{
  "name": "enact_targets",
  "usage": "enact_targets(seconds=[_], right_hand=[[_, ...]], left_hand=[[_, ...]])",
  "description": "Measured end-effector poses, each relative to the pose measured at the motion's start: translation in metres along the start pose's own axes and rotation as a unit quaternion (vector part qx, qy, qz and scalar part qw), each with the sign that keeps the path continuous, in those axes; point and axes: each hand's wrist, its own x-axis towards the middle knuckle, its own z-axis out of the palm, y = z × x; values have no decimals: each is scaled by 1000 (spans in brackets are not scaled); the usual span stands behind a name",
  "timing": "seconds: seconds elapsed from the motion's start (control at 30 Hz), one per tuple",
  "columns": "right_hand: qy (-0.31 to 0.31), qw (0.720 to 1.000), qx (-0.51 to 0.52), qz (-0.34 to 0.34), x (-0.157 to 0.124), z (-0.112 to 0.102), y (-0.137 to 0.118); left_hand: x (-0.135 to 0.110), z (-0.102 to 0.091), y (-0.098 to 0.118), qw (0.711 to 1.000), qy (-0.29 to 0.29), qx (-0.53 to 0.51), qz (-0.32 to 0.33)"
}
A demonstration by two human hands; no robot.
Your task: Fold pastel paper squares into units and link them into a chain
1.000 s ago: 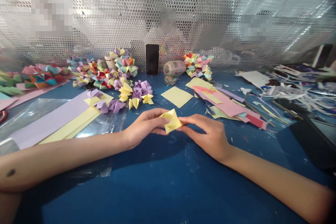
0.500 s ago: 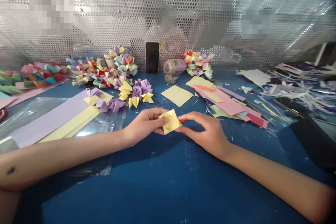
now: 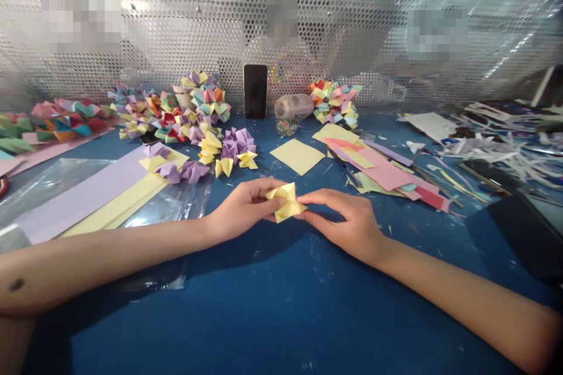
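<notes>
Far left of the fingers, we see a red loop (image 3: 3, 187) cut off by the edge, too partial to name, and flowers (image 3: 74, 126) that also run out of view. Nearer, a purple strip (image 3: 83, 193) and yellow strips (image 3: 118, 208) lie on a plastic sheet (image 3: 178, 269), which the left forearm (image 3: 109, 252) partly covers. Just beyond the left fingers sit small purple pieces (image 3: 196, 171) and yellow pieces (image 3: 224, 167).

The left hand (image 3: 246, 211) grips the folded piece (image 3: 288, 206), thumb in front; we cannot see its fingertips behind the paper. The piece is between both hands, above the table (image 3: 264, 316). Beyond the fingers, a phone (image 3: 255, 92) stands upright; a jar (image 3: 294, 107) has contents we cannot make out well, and a yellow square (image 3: 297, 156) lies flat.

The right hand (image 3: 347, 217) has thumb and forefinger on the piece's right corner, their tips partly hidden by it; its other fingers are out of sight. Further right we find overlapping scraps (image 3: 382, 170), then tangled shreds (image 3: 497, 155) and a dark slab (image 3: 523, 237), both cut off.
</notes>
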Motion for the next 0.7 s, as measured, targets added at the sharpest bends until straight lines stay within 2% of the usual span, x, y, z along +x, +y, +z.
enact_targets(seconds=[0.17, 0.27, 0.4, 0.57, 0.7], right_hand=[[80, 990, 10, 114, 0, 3, 0], [94, 981, 60, 159, 0, 5, 0], [65, 985, 79, 138, 0, 3, -2], [69, 995, 8, 70, 0, 1, -4], [69, 996, -13, 47, 1, 1, -4]], left_hand=[[-1, 1, 0, 993, 74, 32, 90], [-3, 0, -2, 988, 72, 84, 110], [-5, 0, -2, 981, 61, 130, 132], [-7, 1, -1, 971, 68, 166, 157], [-7, -1, -2, 960, 69, 207, 173]])
